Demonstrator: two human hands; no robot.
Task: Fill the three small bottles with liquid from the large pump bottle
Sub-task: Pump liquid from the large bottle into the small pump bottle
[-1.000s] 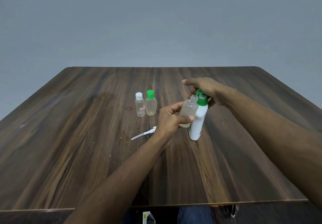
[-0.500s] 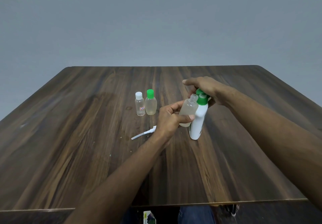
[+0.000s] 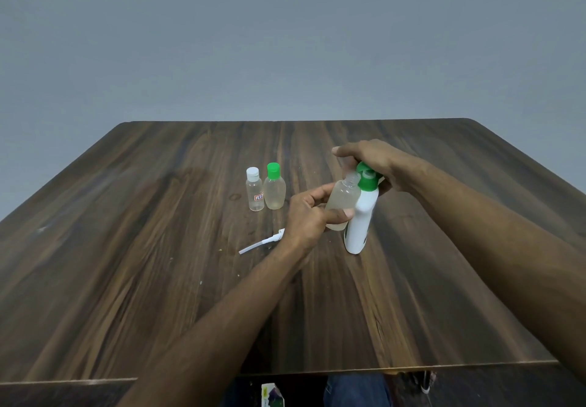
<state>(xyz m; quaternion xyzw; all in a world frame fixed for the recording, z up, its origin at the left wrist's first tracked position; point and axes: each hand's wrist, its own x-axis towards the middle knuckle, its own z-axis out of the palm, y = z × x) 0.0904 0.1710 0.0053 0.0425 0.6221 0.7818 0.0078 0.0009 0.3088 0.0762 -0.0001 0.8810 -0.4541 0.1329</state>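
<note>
Single head-worn wide-angle view, looking forward and down from the near edge of the desk (image 3: 158, 280), whole wooden top in frame, grey wall (image 3: 285, 42) beyond its far edge, both forearms reaching in from below, no second view.

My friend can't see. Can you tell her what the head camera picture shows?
A person's left hand holds an open small clear bottle beside a white pump bottle with a green top, gripped by the right hand. Two capped little bottles stand behind on a dark wooden table.
</note>
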